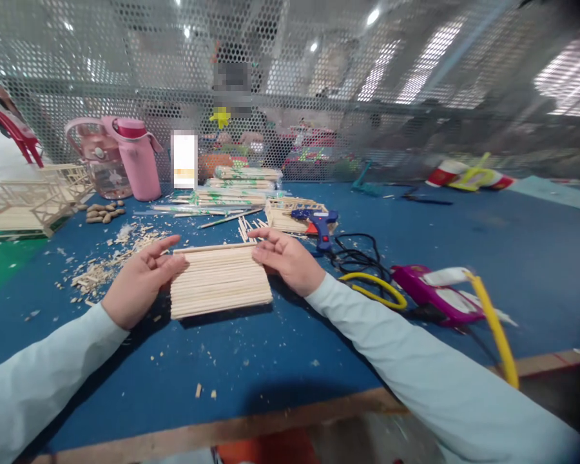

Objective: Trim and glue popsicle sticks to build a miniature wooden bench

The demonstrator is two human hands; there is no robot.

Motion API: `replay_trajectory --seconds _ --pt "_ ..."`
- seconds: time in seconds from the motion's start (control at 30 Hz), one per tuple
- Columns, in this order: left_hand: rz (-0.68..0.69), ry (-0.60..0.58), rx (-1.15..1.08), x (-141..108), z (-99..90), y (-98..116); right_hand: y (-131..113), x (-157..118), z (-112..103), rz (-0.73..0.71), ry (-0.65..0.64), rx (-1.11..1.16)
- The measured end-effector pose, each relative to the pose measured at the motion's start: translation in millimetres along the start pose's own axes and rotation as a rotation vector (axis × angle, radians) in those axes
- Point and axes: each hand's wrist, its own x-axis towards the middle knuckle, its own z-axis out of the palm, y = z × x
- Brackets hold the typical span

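A flat panel of thin wooden sticks [221, 283], laid side by side, is held slightly tilted over the blue tabletop. My left hand [142, 277] is closed on its left end, thumb on the upper face. At the right end my right hand [289, 259] pinches the panel near the far corner. Along the far edge lies one stick [215, 248] a little raised above the others. The fingertips under the panel are hidden. Just beyond my right hand a blue glue gun [323, 225] rests by a small wooden stick frame [290, 216].
Wood scraps [96, 274] and peanuts [105, 211] lie to the left, near stick models [17, 206] and a pink bottle [138, 161]. Packs of sticks [244, 187] are behind. On the right are black cable [360, 251] and a purple tool [435, 293] with a yellow hose.
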Motion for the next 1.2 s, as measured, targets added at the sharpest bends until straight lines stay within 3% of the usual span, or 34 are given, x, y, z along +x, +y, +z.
replay_trajectory --seconds 0.17,0.3,0.57,0.87,0.93,1.1,1.2 --pt "0.359 0.105 0.179 -9.8 1.8 16.0 -20.6 -12.3 -0.7 -0.452 0.130 -0.316" --pt "0.511 0.174 0.280 -19.0 9.3 30.6 -32.5 -22.8 6.3 -0.605 0.212 -0.389" --pt "0.544 0.213 0.267 -35.4 15.3 36.5 -39.7 -38.4 15.4 -0.646 0.229 -0.217" --pt "0.526 0.223 0.146 -34.3 17.1 29.7 -37.9 -34.7 16.7 -0.651 0.241 -0.210" --pt "0.475 0.199 0.070 -33.6 18.3 28.5 -37.4 -32.9 15.9 -0.623 0.236 -0.192" --pt "0.266 -0.019 -0.335 -34.5 21.1 24.4 -35.7 -29.4 15.6 -0.482 0.257 -0.044" --pt "0.197 0.035 -0.434 -34.5 22.8 23.5 -33.8 -27.4 17.5 -0.379 0.230 0.075"
